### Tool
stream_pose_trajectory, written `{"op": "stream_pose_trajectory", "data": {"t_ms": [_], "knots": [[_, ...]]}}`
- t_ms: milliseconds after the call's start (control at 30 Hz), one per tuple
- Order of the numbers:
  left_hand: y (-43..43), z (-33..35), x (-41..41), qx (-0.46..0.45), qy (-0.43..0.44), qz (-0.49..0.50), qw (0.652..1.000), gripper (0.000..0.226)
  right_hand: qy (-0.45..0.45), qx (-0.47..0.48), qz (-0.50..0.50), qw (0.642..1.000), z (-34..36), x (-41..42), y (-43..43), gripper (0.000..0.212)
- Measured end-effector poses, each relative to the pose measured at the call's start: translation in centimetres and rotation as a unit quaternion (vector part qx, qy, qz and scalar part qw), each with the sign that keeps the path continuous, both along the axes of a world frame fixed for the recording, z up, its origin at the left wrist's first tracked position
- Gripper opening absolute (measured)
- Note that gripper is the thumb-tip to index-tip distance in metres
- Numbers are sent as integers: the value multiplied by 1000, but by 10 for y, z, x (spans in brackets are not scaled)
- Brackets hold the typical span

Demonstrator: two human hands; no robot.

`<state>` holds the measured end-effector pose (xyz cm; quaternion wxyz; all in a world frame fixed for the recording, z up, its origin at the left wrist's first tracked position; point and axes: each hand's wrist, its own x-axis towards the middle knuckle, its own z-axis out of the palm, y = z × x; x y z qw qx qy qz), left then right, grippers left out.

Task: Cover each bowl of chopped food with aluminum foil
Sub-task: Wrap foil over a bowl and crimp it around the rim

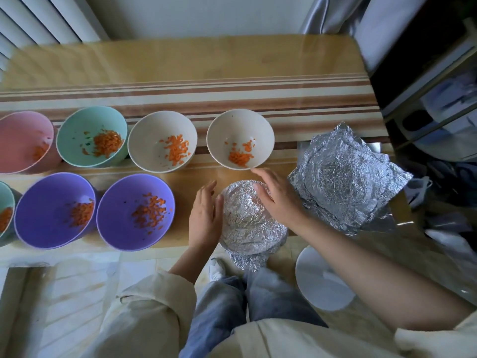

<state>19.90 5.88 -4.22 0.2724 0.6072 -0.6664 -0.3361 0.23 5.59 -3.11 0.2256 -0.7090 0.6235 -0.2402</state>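
Obs: the foil-covered bowl [250, 220] sits at the near edge of the surface [180, 60], at the right end of the front row. A crumpled tail of foil hangs below that edge, toward the lap.

Left hand [205, 220]: flat against the bowl's left side, fingers straight, pressing the foil in. Right hand [277, 195]: draped over the top and far side, fingers spread and gently bent, moulding rather than pinching. Neither hand grips anything.

The other bowls in view are uncovered, each with chopped orange food. The white bowl [240, 139] is just beyond the right fingertips; the purple bowl [135, 211] is near the left hand. The stack of foil sheets [343, 182] lies to the right, near the surface's corner.

Risks (judgement):
- The bowl is close to the edge, so uneven sideways pressure or a pull on the hanging tail could tip it off.
- The foil is already heavily creased, and hard rubbing over the rim may tear it and open the cover.
- The loose tail suggests the near side is not tucked, so the seal there is doubtful.
- When the right hand moves off, it could clip the white bowl's rim and scatter its contents.
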Motion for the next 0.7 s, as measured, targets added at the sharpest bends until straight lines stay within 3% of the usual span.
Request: {"op": "stream_pose_trajectory", "data": {"t_ms": [100,200,333,533,700], "knots": [[26,0,14,-72,-29,42,996,43,25,-86,23,996,7,-5,25,30],[46,2,17,-109,-47,28,993,38,38,-133,126,982,13,1,53,17],[51,-4,11,-105,-56,-19,993,41,55,-110,251,960,6,12,81,33],[45,-6,18,-75,-29,-17,997,34,80,-100,245,961,5,22,83,25],[64,2,26,-4,-14,123,992,12,101,-111,227,962,6,28,90,18]]}}
